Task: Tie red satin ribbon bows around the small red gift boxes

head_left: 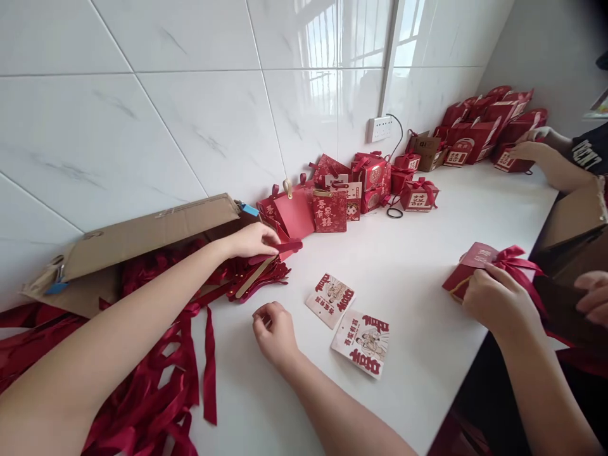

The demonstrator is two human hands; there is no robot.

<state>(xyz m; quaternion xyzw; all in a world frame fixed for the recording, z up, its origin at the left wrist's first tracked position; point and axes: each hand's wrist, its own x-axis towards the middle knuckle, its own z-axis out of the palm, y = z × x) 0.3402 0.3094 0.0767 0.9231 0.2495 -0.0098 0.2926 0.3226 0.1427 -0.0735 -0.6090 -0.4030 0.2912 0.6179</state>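
Observation:
My left hand [255,240] reaches over a pile at the mouth of a cardboard box. Its fingers are closed on a dark red strap [285,248]. Beneath lie several red straps with gold studs [237,288] and a tan strap [256,277]. My right hand [276,329] rests on the white tabletop with its fingers loosely curled; I see nothing in them. Just right of it are two printed cards, one pale pink [330,300] and a nearer one [363,344] with red characters. Red ribbons [156,380] hang and lie heaped below my left forearm.
The cardboard box [152,231] leans by the tiled wall. Red cards [330,212] and gift boxes [373,180] line the wall beneath a socket strip [380,129]. At right, one person's hand [494,297] holds a ribboned red box [470,266]; another person's hands [527,149] work farther back.

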